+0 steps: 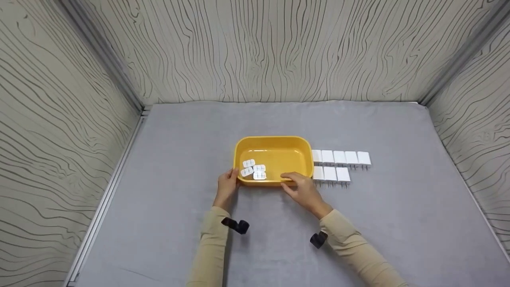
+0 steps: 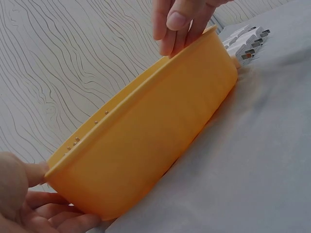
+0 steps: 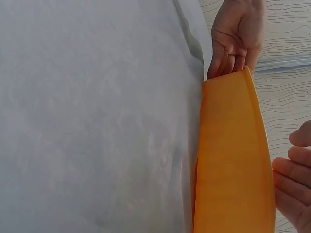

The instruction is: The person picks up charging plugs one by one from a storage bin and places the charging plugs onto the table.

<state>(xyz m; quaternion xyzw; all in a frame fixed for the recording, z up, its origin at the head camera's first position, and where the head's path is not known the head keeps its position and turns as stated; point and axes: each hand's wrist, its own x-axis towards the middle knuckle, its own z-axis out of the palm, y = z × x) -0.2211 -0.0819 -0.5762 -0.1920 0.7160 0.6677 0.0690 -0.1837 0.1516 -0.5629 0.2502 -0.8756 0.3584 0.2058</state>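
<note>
A smooth grey cloth (image 1: 179, 159) covers the table, ringed by cream wall panels (image 1: 271, 52) with dark wavy grain; grey metal posts (image 1: 99, 54) stand at the upper corners. Mid-frame on the cloth sits a glossy yellow rectangular basin (image 1: 283, 161) with rounded corners, holding four small white pronged pieces (image 1: 259, 168) at its lower left. The left hand (image 1: 227, 185) grips the basin's lower-left corner, thumb on the rim, fingers curled against the wall. The right hand (image 1: 306, 192) reaches over the near rim, thumb and fingers apart; I cannot tell whether the fingertips touch. Right of the basin lie two rows of white square pronged blocks (image 1: 340, 156), their leftmost ones partly covered. The left wrist view shows only prong tips inside; the right wrist view crops the basin's bottom end.
</note>
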